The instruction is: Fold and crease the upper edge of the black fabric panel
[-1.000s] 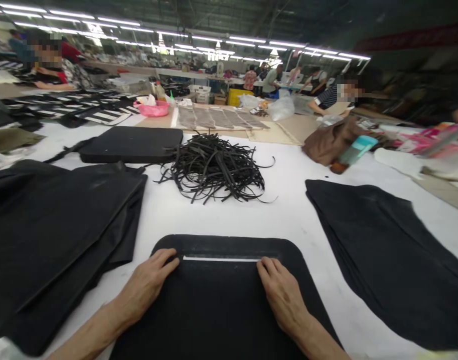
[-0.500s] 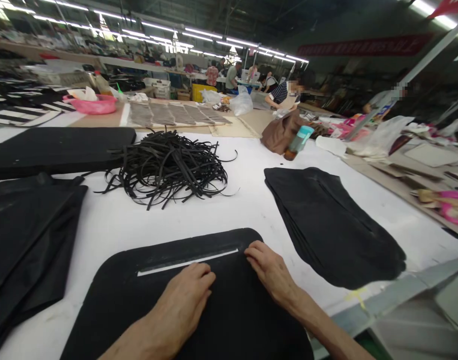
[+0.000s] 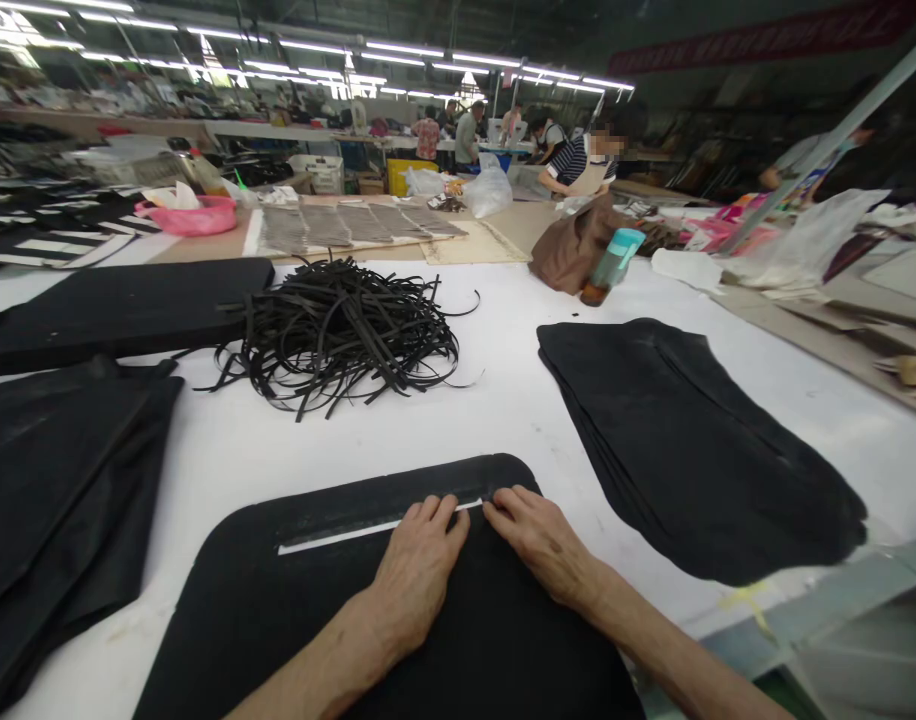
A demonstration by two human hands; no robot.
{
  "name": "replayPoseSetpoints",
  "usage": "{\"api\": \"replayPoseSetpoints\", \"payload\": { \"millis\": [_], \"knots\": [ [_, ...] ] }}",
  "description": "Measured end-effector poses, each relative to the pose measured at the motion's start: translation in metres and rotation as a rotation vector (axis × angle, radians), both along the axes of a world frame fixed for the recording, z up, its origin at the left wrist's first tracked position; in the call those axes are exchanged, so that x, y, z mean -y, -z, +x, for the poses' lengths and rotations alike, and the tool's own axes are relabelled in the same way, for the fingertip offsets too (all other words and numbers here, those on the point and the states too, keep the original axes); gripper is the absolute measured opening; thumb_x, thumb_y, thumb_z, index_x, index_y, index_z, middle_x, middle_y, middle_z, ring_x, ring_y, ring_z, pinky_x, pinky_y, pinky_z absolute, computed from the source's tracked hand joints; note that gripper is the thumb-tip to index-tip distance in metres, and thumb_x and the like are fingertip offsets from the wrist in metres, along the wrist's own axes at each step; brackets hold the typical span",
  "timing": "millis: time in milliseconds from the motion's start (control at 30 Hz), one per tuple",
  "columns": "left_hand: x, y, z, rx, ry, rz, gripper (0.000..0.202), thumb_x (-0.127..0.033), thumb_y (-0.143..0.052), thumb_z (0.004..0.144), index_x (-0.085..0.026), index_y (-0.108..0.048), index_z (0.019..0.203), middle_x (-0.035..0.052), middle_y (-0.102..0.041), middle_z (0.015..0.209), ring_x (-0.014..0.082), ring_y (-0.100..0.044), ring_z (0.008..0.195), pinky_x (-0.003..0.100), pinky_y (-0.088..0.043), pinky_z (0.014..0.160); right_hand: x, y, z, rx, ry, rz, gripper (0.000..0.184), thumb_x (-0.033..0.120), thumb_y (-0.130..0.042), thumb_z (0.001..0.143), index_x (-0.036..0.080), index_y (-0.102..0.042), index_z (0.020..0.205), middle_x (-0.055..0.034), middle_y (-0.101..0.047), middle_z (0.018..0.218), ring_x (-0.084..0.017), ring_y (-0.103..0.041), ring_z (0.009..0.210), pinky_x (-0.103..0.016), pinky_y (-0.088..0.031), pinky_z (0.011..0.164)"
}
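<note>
A black panel point(image 3: 315, 620) with rounded corners lies flat before me on the white table point(image 3: 278, 450). Near its far edge runs a long narrow white line point(image 3: 338, 536), bordered by a shinier black band; whether this is a slot or a strip, I cannot tell. My left hand point(image 3: 420, 565) rests at the line's right part, its fingers curled and pinching at the near edge. At the line's right end, my right hand point(image 3: 537, 540) has its fingertips bunched together on the panel's material. The fingertips of both hands are close to each other and partly hide that end.
A tangled heap of black strips point(image 3: 345, 335) lies beyond the panel. Stacked black pieces lie to the right point(image 3: 690, 440) and left point(image 3: 60, 480). Farther off are a thick black stack point(image 3: 128, 305), a brown bag point(image 3: 570, 245), a bottle point(image 3: 612, 265) and a pink basin point(image 3: 192, 215).
My left hand has moved right and farther forward, up onto the white line and close to my right hand. My right hand has shifted slightly, staying by the line's right end.
</note>
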State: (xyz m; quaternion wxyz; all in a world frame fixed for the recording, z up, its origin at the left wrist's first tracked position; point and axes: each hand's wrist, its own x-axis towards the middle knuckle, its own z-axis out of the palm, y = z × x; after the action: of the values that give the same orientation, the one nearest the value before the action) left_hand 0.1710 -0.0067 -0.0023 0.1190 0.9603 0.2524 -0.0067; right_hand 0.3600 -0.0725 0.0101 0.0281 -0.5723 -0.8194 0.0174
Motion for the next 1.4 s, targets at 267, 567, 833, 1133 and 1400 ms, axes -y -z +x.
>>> {"api": "replayPoseSetpoints", "payload": {
  "millis": [267,567,833,1133,1400],
  "knots": [
    [0.002,-0.013,-0.005,0.018,0.048,-0.020,0.080,-0.015,-0.067,0.051,-0.012,-0.034,0.124,0.0142,-0.043,0.120,0.0288,-0.041,0.100,0.042,-0.041,0.089,0.000,0.006,0.001,-0.035,-0.015,0.081,0.027,0.003,-0.040,0.085,0.016,-0.056,0.102,-0.0069,-0.054,0.093,-0.019,-0.051,0.080,-0.030,-0.046,0.067],
    [0.004,-0.027,-0.025,0.202,-0.051,-0.127,0.038,-0.008,-0.044,0.077,-0.020,-0.044,0.113,0.0086,-0.045,0.116,0.0211,-0.045,0.097,0.035,-0.045,0.084,0.000,0.002,-0.004,0.025,0.041,0.139,0.027,0.005,-0.035,0.084,0.019,-0.057,0.088,-0.0064,-0.056,0.093,-0.018,-0.055,0.076,-0.027,-0.047,0.062],
    [-0.031,-0.039,-0.135,0.201,-0.285,-0.079,0.028,-0.007,-0.034,0.086,-0.019,-0.058,0.094,0.0049,-0.055,0.099,0.0181,-0.048,0.089,0.032,-0.044,0.080,-0.012,-0.023,-0.058,0.019,0.186,0.235,0.025,0.014,-0.034,0.089,0.019,-0.054,0.076,-0.0057,-0.053,0.078,-0.018,-0.051,0.070,-0.030,-0.042,0.062],
    [-0.043,-0.019,-0.172,0.324,-0.422,-0.102,0.032,-0.008,-0.032,0.085,-0.019,-0.060,0.095,0.0061,-0.053,0.098,0.0174,-0.049,0.091,0.031,-0.045,0.079,-0.061,-0.025,-0.156,-0.256,-0.004,0.033,0.014,0.010,-0.050,0.085,0.020,-0.058,0.081,-0.0026,-0.055,0.085,-0.017,-0.049,0.079,-0.028,-0.041,0.072],
    [-0.053,-0.017,-0.180,0.391,-0.499,-0.163,0.026,-0.008,-0.038,0.083,-0.018,-0.062,0.084,0.0031,-0.056,0.088,0.0152,-0.053,0.084,0.026,-0.044,0.076,-0.084,-0.006,-0.184,-0.171,-0.082,0.057,0.011,0.012,-0.051,0.086,0.020,-0.058,0.085,-0.0022,-0.054,0.085,-0.018,-0.048,0.079,-0.029,-0.038,0.069]
  ]
}}
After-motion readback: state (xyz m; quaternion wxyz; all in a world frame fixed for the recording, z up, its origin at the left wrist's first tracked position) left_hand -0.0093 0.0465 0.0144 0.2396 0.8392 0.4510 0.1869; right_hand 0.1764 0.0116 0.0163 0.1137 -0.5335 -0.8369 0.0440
